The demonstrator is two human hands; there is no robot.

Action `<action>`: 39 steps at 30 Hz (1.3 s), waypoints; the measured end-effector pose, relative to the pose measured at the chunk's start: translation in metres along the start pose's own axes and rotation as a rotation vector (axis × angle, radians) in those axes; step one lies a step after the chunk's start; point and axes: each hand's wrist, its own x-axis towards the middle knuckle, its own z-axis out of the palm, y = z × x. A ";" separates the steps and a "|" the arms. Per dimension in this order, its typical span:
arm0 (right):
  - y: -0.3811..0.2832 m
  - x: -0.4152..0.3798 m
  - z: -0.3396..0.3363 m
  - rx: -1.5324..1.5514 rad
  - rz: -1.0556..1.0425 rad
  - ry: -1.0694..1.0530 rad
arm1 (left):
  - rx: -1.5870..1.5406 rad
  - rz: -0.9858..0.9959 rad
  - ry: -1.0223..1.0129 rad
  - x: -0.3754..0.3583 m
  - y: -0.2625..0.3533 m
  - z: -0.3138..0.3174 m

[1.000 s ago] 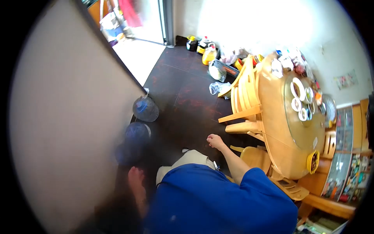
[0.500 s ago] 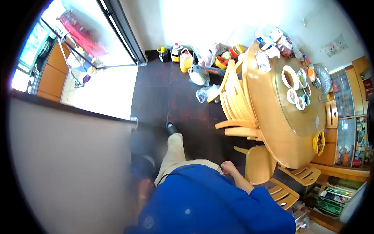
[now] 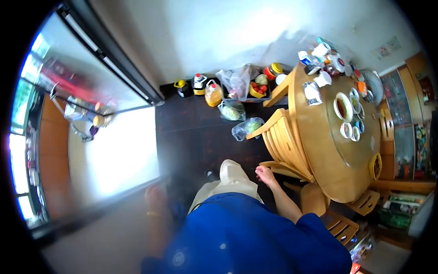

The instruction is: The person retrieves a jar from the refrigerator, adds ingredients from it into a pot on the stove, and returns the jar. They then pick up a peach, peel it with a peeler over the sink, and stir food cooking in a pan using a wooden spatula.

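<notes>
The right hand [image 3: 264, 176] has a narrow grip, its fingers curled in with nothing visible in them, just beside the nearest wooden chair [image 3: 278, 137]; whether they touch it I cannot tell, and the arm seems to hang loosely rather than grasp. The left hand [image 3: 155, 194] is a blur by the edge of the pale partition [image 3: 105, 249], near a bluish shape [image 3: 179, 209], and its grip cannot be read. The chair stands against the round counter [image 3: 315, 146], probably tucked there to keep the walkway free. On the counter, bowls [image 3: 342, 107] cluster on the glass turntable [image 3: 344, 148], likely so everyone seated can reach them, and a yellow basket [image 3: 375, 167] sits near the rim. Bottles [image 3: 213, 94] line the wall, presumably out of the way underfoot, beside a crate [image 3: 259, 97] of produce. Counted, there are two hands, six bowls, three bottles, one yellow basket, one crate and two clear bags [image 3: 232, 111] of greens on the floor [image 3: 182, 137]; the chairs overlap too much for a sure number
</notes>
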 end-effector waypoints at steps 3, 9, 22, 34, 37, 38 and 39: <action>0.026 0.033 0.012 -0.363 -0.102 0.049 | 0.078 0.048 0.003 0.044 0.035 0.015; -0.017 0.075 0.008 -0.491 0.046 -0.040 | 0.214 -0.218 -0.063 0.103 -0.016 0.022; -0.179 0.323 -0.025 -0.347 -0.134 -0.038 | 0.472 0.119 -0.181 0.110 0.197 0.184; -0.216 0.361 0.045 -0.315 -0.125 0.054 | 0.341 -0.017 -0.224 0.200 0.169 0.103; -0.237 0.319 0.076 -0.300 -0.103 0.067 | 0.332 -0.251 -0.202 0.224 0.148 0.045; -0.250 0.298 0.087 -0.318 -0.086 0.067 | 0.325 -0.316 -0.188 0.232 0.144 0.024; -0.250 0.283 0.100 -0.363 -0.120 0.103 | 0.317 -0.367 -0.173 0.243 0.144 0.003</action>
